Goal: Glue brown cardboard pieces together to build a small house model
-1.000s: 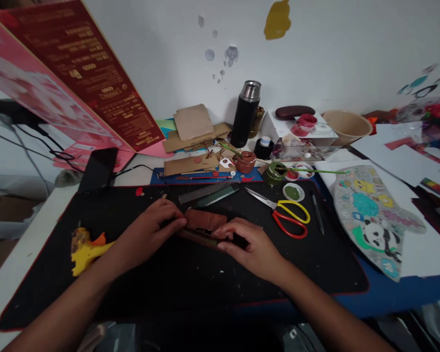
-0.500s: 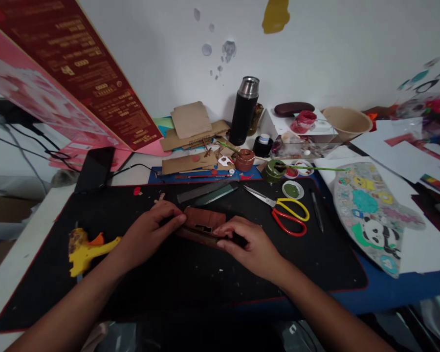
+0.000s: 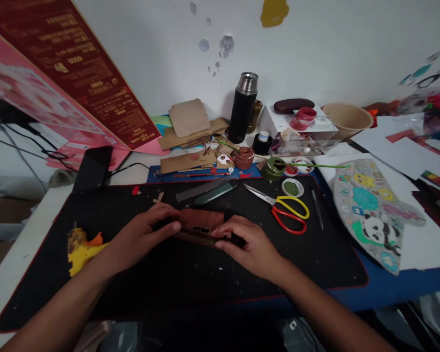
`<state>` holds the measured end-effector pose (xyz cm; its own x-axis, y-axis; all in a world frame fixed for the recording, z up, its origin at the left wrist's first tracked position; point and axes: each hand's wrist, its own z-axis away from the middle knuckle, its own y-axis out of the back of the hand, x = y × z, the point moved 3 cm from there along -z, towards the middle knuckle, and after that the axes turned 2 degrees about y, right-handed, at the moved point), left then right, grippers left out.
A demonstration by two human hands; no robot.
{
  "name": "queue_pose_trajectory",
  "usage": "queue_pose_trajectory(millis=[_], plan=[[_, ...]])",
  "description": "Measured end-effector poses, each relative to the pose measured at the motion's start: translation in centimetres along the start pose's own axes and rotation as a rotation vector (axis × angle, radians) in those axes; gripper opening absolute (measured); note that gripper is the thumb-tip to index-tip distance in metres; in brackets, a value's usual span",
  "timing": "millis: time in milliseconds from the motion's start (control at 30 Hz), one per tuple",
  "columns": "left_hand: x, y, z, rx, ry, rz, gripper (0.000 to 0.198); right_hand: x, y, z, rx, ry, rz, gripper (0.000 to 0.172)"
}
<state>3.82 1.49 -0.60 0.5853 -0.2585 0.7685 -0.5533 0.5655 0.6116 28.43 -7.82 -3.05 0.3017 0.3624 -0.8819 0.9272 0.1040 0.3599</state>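
Between my hands, low over the black mat (image 3: 190, 288), is a reddish-brown painted box-like piece (image 3: 202, 218), seemingly of cardboard, with a small rectangular cutout in its face. My left hand (image 3: 156, 227) grips its left end, thumb in front and fingers behind. My right hand (image 3: 244, 239) pinches the right end near the lower edge; a dark shape under those fingers is too hidden to name. Just behind the piece lie a clear ruler (image 3: 201, 189) and a dark green cutter-like tool (image 3: 216, 194).
A yellow glue gun (image 3: 81, 249) lies by my left forearm. Scissors (image 3: 288, 212) with red and yellow handles and a black pen (image 3: 317, 208) lie to the right. Paint jars (image 3: 273, 168), cardboard scraps (image 3: 188, 119) and a black thermos (image 3: 242, 110) stand along the back.
My left hand has shifted slightly left and down along the brown piece, its thumb now lower on the front. My right hand keeps its pinch. The view has tilted a little.
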Motion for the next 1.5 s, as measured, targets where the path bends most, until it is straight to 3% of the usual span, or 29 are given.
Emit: queue_pose_trajectory(millis=[200, 600, 833, 1100, 1200, 1333, 1433, 1500], plan=[[-0.1, -0.5, -0.2, -0.062, -0.092, -0.089, 0.037, -0.1, 0.0, 0.0, -0.006, -0.013, 0.002, 0.014], [-0.2, -1.2, 0.3, 0.009, -0.056, -0.054, 0.038, -0.1, -0.1, 0.0, -0.007, 0.014, 0.003, 0.013], [0.9, -0.5, 0.4, 0.172, -0.128, -0.067, 0.033, -0.7, 1.4, -1.2, 0.030, 0.029, 0.052, 0.022], [0.2, 0.8, 1.0, 0.530, -0.173, -0.068, 0.028, 1.5, 3.7, -3.8, 0.377, -0.138, -0.207, 0.024], [-0.6, 1.0, 1.2, 0.653, -0.145, -0.035, 0.033, 2.6, 3.2, -4.2, 0.339, -0.199, -0.377, 0.040], [-0.7, 0.7, 1.0, 0.662, -0.107, 0.008, 0.028, 3.1, 1.2, -4.6, 0.218, -0.208, -0.567, 0.066], [-0.1, -0.1, 0.6, 0.641, -0.114, 0.008, 0.025, 2.9, -0.2, -5.3, 0.113, -0.227, -0.661, 0.068], [0.2, -0.6, 0.3, 0.627, -0.116, -0.011, 0.024, 2.9, -0.4, -5.9, 0.152, -0.254, -0.673, 0.063]])
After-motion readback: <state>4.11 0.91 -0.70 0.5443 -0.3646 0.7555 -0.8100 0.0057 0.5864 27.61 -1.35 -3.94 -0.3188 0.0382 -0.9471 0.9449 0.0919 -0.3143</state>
